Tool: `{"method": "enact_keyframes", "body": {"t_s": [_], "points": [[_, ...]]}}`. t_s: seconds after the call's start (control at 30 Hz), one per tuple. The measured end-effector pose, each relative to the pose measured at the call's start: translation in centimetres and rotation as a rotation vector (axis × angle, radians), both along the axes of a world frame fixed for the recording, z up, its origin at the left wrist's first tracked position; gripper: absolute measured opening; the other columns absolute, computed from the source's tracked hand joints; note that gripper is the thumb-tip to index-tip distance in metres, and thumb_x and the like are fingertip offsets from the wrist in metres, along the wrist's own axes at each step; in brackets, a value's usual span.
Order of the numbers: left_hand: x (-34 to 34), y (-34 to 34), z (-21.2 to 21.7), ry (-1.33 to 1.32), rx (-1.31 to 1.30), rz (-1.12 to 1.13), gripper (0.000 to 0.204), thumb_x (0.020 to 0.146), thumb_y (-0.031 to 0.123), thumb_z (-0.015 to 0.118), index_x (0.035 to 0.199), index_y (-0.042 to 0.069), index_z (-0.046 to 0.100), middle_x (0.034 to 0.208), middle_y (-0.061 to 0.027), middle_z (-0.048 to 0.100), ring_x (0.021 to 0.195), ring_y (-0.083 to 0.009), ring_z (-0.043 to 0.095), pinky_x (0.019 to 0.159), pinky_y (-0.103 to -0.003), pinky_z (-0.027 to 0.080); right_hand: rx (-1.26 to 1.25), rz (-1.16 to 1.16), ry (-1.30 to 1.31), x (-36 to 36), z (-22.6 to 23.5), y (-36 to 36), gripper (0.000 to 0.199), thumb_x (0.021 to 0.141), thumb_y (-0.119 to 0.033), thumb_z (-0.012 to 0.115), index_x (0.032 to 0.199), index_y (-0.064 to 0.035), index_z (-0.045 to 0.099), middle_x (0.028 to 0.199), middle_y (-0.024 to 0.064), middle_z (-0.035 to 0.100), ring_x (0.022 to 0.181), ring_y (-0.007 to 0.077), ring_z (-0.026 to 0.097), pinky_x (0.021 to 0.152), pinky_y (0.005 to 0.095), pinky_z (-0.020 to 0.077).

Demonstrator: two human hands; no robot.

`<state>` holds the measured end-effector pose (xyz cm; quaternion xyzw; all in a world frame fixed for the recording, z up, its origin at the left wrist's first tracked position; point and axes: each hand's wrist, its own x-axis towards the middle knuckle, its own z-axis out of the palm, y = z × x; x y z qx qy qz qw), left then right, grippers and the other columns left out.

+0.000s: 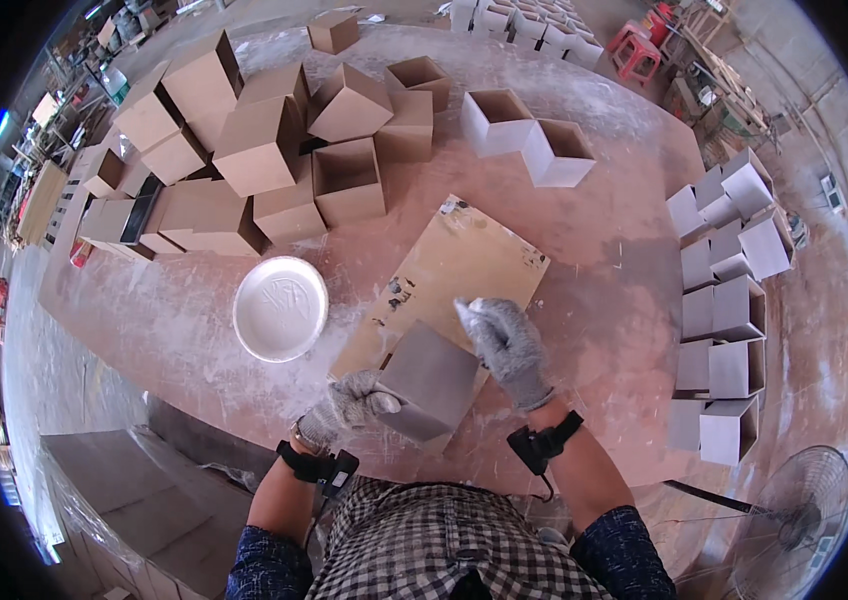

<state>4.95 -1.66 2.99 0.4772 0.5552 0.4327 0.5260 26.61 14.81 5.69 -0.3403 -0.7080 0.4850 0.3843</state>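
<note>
A greyish box lies tilted at the near end of a worn tan board, close in front of me. My left hand, in a grey knitted glove, grips the box at its left side, with the thumb pressed on its near-left edge. Over the box's right far corner, my right hand is raised in a matching glove with its fingers curled together. Something whitish shows at its fingertips, too small to tell from the glove. To the left of the board stands a round white dish holding a white paste.
Brown open boxes are heaped at the table's far left. Two joined white boxes stand at the far right of the table. Beyond the right edge are stacked white boxes and a fan. Plastic-wrapped cartons sit at lower left.
</note>
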Motion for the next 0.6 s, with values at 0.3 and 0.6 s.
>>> {"method": "enact_keyframes", "body": {"t_s": [0.3, 0.6], "points": [[0.5, -0.1, -0.3, 0.148, 0.053, -0.014, 0.015, 0.087, 0.021, 0.07, 0.091, 0.006, 0.072, 0.083, -0.0088, 0.068, 0.08, -0.02, 0.064, 0.072, -0.033, 0.049, 0.59, 0.272, -0.302, -0.4, 5.4, -7.9, 0.022, 0.087, -0.006, 0.061, 0.109, -0.0075, 0.063, 0.107, 0.0096, 0.064, 0.087, 0.0283, 0.062, 0.079, 0.0388, 0.0492], [0.0, -0.9, -0.2, -0.035, -0.023, 0.077, 0.015, 0.087, 0.02, 0.07, 0.091, 0.006, 0.073, 0.081, -0.008, 0.068, 0.076, -0.0188, 0.063, 0.071, -0.031, 0.049, -0.3, -0.003, 0.235, -1.1, 3.8, -3.8, 0.022, 0.09, -0.003, 0.061, 0.112, -0.0051, 0.06, 0.1, 0.0104, 0.067, 0.081, 0.0228, 0.064, 0.073, 0.0379, 0.0518]]}}
